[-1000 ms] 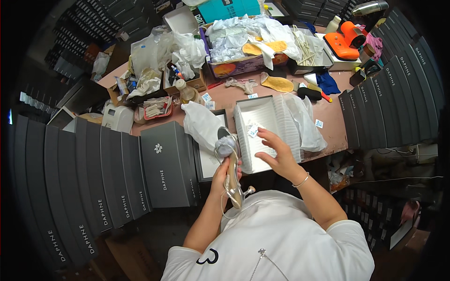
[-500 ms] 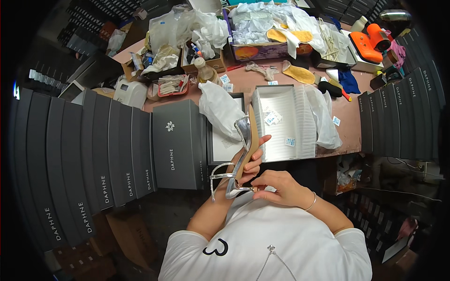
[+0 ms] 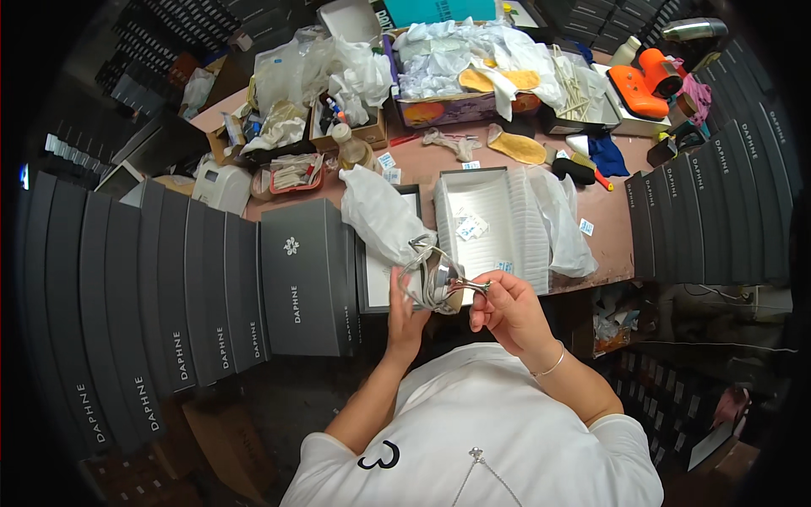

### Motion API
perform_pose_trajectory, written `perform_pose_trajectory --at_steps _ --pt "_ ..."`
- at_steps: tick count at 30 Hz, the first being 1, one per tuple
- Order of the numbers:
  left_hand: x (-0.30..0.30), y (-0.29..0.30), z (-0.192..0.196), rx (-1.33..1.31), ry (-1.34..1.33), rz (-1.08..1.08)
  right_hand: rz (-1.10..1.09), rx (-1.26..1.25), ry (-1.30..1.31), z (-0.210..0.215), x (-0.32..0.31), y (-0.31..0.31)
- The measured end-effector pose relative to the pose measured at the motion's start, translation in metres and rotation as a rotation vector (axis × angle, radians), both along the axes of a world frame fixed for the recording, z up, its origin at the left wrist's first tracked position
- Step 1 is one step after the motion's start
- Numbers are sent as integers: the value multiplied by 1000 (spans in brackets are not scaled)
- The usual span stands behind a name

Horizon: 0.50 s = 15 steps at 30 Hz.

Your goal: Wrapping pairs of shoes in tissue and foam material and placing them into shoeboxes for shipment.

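A silver strappy sandal (image 3: 439,285) hangs in front of my chest, its heel turned to the right. My right hand (image 3: 515,317) pinches the slim heel between thumb and fingers. On the other side my left hand (image 3: 406,321) is beside the straps and appears to touch them. A finger there stretches upward, apart from the rest; some fingers are hidden behind the sandal. Just beyond, white tissue paper (image 3: 380,215) lies over a dark box part. An open shoebox (image 3: 460,190) with white ribbed padding holds small white-and-blue packets (image 3: 471,225).
A grey lidded shoebox (image 3: 296,279) stands left of my hands. Rows of dark shoeboxes (image 3: 177,287) flank the table, with more boxes (image 3: 688,220) at the right. A paper-filled carton (image 3: 439,110), insoles (image 3: 519,148), a brush (image 3: 574,171) and an orange device (image 3: 639,91) sit farther back.
The sandal has turned from lengthwise and upright to pointing away, heel to the right. My right hand moved up with the heel. My left hand shifted left from the sole to the straps.
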State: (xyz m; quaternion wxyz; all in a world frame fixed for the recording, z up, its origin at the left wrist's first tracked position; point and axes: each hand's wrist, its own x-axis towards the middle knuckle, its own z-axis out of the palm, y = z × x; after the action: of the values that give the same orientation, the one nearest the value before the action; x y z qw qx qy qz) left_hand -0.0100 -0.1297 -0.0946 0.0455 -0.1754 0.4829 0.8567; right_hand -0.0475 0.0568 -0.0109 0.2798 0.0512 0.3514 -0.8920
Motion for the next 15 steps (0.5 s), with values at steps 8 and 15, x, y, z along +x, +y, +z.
perform_pose_trajectory --at_steps 8,15 --pt "-25 -5 -11 -457 500 -416 20 -166 -244 4 4 -9" --pt "-35 12 12 -293 156 -501 38 157 -9 -11 -7 17"
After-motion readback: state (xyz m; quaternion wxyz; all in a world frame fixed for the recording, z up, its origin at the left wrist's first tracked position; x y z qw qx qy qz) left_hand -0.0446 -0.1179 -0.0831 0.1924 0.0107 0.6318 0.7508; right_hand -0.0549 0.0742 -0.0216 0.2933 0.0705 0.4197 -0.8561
